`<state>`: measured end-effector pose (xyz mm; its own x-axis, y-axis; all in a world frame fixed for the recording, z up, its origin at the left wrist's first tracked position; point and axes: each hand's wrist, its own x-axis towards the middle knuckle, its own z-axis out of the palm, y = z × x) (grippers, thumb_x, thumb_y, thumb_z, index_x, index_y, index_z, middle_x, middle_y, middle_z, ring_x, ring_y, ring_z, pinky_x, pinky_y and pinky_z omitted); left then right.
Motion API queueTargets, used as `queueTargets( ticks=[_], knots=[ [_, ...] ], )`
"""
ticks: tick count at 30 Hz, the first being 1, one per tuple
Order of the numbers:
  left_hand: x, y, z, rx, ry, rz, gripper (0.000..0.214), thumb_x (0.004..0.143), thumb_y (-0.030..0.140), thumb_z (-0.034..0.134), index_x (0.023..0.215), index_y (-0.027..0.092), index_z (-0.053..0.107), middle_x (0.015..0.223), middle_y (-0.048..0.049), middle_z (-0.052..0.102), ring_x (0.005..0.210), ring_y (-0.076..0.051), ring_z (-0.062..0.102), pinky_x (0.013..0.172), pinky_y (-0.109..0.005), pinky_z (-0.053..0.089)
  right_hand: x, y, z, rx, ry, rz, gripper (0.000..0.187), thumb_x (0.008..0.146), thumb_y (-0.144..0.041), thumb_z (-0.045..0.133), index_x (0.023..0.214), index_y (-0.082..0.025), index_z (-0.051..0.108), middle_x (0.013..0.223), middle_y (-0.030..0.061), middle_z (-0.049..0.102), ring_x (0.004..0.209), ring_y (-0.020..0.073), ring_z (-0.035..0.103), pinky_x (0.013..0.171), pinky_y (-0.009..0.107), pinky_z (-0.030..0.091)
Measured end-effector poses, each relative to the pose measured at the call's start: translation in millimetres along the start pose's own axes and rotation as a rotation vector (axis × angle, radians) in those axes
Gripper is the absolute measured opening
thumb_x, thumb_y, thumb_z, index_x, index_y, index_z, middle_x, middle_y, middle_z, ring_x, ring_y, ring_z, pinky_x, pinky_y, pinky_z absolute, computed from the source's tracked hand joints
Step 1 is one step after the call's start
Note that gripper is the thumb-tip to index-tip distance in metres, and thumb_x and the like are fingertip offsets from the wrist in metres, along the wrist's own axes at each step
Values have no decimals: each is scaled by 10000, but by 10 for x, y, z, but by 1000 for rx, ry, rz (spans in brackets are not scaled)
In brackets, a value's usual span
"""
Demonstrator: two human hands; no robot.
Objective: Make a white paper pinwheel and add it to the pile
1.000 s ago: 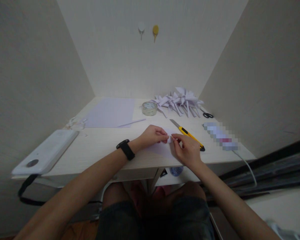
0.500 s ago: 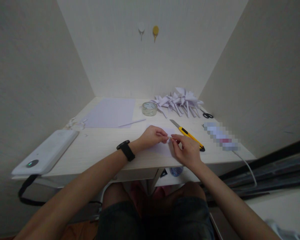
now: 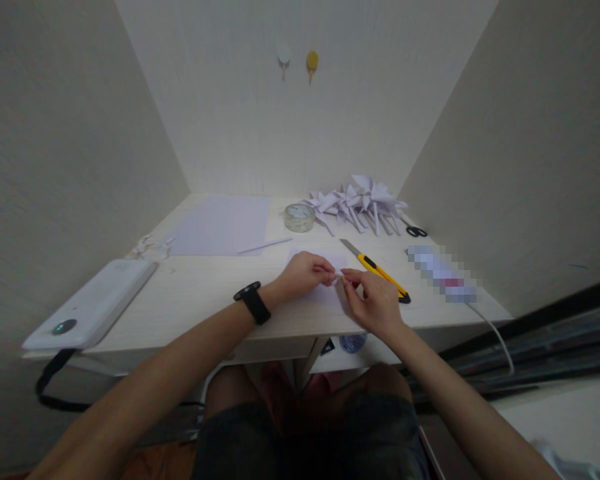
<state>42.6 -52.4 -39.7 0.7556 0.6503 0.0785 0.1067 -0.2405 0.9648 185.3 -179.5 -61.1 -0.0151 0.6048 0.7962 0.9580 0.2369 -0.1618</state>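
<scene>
My left hand (image 3: 307, 275), with a black watch (image 3: 253, 301) on its wrist, pinches a small whitish piece (image 3: 337, 279) between thumb and fingers. Fingertip to fingertip with it, my right hand (image 3: 375, 297) pinches the same piece from the other side. The piece is too small to name its kind. Beneath both hands lies a pale square of paper (image 3: 325, 303), partly covered by them. A yellow utility knife (image 3: 377, 269) rests just beyond my right hand, its blade out and pointing to the back left.
Several paper pinwheels (image 3: 360, 200) lie at the back, beside a roll of clear tape (image 3: 299, 218). A large paper sheet (image 3: 220, 223), a thin paper stick (image 3: 265, 245), white string (image 3: 153, 247) and a white device (image 3: 93, 303) occupy the left. Scissors (image 3: 416, 231) and a blurred-out item (image 3: 440, 272) lie right.
Both hands stay in nearly the same place, with only slight fingertip movement around the small whitish piece. The things on the desk have not moved.
</scene>
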Motion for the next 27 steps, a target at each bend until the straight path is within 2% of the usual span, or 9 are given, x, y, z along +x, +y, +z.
queueTargets(
  ticks=[8, 16, 20, 23, 25, 27],
  knots=[
    [-13, 27, -35, 207, 21, 113, 63, 740, 191, 722, 767, 150, 762, 688, -22, 744, 675, -143, 697, 670, -222, 517, 10, 40, 12, 87, -27, 31, 79, 926, -224, 548, 928, -193, 620, 936, 65, 743, 667, 155, 638, 632, 284, 497],
    [-61, 87, 7, 337, 62, 91, 114, 784, 216, 686, 801, 155, 781, 662, -18, 736, 643, -139, 691, 660, -223, 514, -8, -19, 49, -136, -63, -58, 115, 948, -219, 511, 907, -185, 613, 923, 117, 723, 857, 231, 662, 762, 354, 512],
    [-83, 116, 24, 448, 96, 139, 113, 770, 225, 695, 790, 167, 790, 695, -26, 747, 710, -160, 702, 669, -225, 506, -6, -22, 27, -96, -52, -59, 106, 945, -214, 537, 912, -188, 635, 967, 113, 734, 894, 227, 667, 805, 361, 515],
    [-85, 115, 24, 495, 86, 182, 145, 791, 242, 675, 817, 169, 798, 756, -42, 765, 732, -169, 704, 665, -228, 494, 39, 28, 10, 84, -31, 25, 95, 915, -270, 605, 870, -206, 657, 1004, 96, 735, 907, 218, 666, 785, 352, 522],
    [-80, 104, 22, 496, 76, 198, 155, 801, 247, 668, 836, 175, 801, 787, -43, 771, 736, -166, 704, 669, -225, 488, 87, 67, 4, 206, -36, 151, 127, 858, -330, 681, 823, -210, 664, 957, 80, 732, 804, 202, 653, 680, 329, 516],
    [-77, 96, 20, 482, 72, 211, 158, 802, 249, 672, 856, 178, 802, 805, -40, 775, 732, -159, 702, 671, -218, 482, 137, 97, 1, 285, -64, 280, 210, 777, -376, 756, 869, -204, 678, 883, 61, 723, 694, 183, 609, 593, 311, 484]
  ],
)
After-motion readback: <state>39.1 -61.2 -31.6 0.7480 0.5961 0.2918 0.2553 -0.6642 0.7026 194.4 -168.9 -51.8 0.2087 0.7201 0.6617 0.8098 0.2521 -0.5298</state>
